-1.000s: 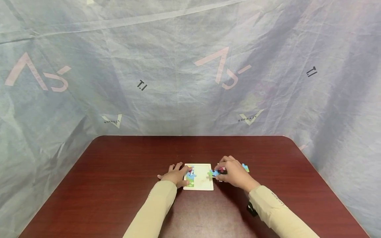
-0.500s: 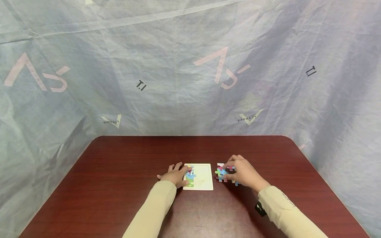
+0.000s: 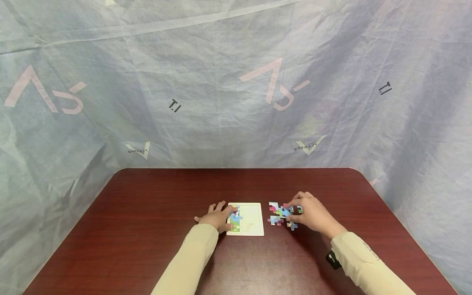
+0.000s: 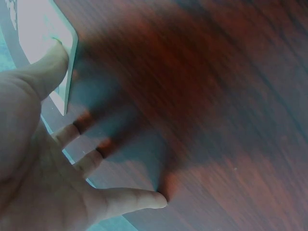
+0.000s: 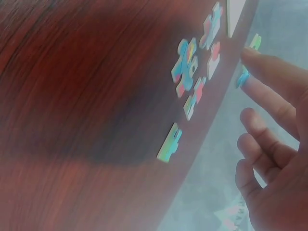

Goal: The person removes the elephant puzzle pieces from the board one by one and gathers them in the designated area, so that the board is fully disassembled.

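Note:
A white puzzle board (image 3: pixel 252 221) lies on the table with puzzle pieces (image 3: pixel 236 217) fitted along its left side. My left hand (image 3: pixel 215 219) rests at that edge, fingers spread, thumb and index finger on the pieces; in the left wrist view its thumb touches the board (image 4: pixel 45 29). To the right, my right hand (image 3: pixel 311 211) pinches a green and blue puzzle piece (image 3: pixel 283 212) between thumb and finger, above other loose pieces. The right wrist view shows this piece (image 5: pixel 243 78) partly hidden behind the thumb, off the table.
Several loose puzzle pieces (image 5: pixel 185 67) lie on the dark red table (image 3: pixel 166 196) right of the board, one green piece (image 5: pixel 169 144) apart from the others. A grey printed sheet (image 3: pixel 221 102) hangs behind the table and along its sides.
My right hand has moved right, away from the board, carrying the pinched puzzle piece from the board's right edge to above the loose pieces. My left hand stays in place.

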`<state>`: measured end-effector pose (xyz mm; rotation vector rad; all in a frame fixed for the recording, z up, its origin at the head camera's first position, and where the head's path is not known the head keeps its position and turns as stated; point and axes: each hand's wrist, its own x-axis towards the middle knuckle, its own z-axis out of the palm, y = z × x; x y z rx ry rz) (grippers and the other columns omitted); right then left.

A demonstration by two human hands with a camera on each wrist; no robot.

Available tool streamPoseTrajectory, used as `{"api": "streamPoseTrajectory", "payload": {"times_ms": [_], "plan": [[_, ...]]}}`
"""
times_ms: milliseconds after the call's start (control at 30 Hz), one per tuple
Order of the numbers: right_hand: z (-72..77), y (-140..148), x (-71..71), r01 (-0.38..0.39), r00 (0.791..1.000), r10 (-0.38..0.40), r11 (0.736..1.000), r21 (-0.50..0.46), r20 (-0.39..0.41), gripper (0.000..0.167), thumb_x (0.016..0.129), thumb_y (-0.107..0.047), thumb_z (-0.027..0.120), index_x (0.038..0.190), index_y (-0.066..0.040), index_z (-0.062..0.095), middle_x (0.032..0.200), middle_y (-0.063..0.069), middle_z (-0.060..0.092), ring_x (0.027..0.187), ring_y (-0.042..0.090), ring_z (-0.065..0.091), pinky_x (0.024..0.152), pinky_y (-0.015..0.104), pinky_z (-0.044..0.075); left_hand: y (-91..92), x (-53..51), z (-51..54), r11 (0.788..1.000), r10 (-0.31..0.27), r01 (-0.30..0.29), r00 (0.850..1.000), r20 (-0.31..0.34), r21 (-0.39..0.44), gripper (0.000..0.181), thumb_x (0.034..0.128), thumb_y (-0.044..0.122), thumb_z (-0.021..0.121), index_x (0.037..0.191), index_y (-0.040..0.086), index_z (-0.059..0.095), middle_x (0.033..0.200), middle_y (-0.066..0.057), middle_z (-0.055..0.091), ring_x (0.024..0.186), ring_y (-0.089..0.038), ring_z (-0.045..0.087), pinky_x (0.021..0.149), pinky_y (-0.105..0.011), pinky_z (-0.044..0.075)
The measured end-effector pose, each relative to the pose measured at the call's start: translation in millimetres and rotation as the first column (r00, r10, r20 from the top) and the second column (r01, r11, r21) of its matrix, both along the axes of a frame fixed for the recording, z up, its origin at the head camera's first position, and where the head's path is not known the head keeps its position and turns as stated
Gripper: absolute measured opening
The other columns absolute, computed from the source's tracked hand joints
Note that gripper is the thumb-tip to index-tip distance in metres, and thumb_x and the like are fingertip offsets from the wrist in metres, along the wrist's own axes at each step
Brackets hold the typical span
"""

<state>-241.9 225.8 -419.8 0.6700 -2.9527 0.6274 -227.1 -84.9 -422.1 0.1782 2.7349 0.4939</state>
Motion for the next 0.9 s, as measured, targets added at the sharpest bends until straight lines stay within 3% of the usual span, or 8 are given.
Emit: {"api": "streamPoseTrajectory", "payload": {"times_ms": [167, 500, 900], "plan": [[0.7, 10, 0.9, 0.002, 1.0, -0.002, 1.0, -0.004, -0.007, 0.025, 0.083, -0.022, 0.086, 0.107, -0.015, 0.08, 0.104, 0.003, 0.061, 0.1, 0.026, 0.055, 0.081, 0.047, 0.05, 0.1, -1.1, -2.8, 1.0, 0.005, -0.005, 1.0, 0.001, 0.001, 0.056, 0.0998, 0.027, 0.067, 0.151, 0.028, 0.046, 0.164, -0.008, 0.027, 0.152, -0.037, 0.021, 0.101, -0.084, 0.022], [0.4, 28, 5.4, 0.016, 1.0, -0.016, 1.0, 0.019, 0.0, 0.026, 0.082, -0.022, 0.087, 0.106, -0.014, 0.08, 0.104, 0.004, 0.061, 0.101, 0.029, 0.055, 0.081, 0.049, 0.05, 1.2, 2.2, 2.2, 1.0, 0.008, -0.008, 1.0, 0.0, 0.007, 0.056, 0.0997, 0.027, 0.067, 0.151, 0.028, 0.046, 0.164, -0.009, 0.027, 0.152, -0.038, 0.021, 0.102, -0.084, 0.022], [-4.3, 46, 7.9, 0.035, 0.999, -0.035, 0.999, 0.032, 0.002, 0.026, 0.08, -0.022, 0.088, 0.103, -0.013, 0.079, 0.1, 0.002, 0.061, 0.097, 0.028, 0.055, 0.079, 0.047, 0.05, 0.4, -3.0, -3.3, 1.0, 0.002, -0.002, 1.0, -0.003, -0.004, 0.054, 0.0983, 0.026, 0.069, 0.148, 0.029, 0.048, 0.163, -0.008, 0.028, 0.151, -0.036, 0.022, 0.099, -0.085, 0.024]]}}
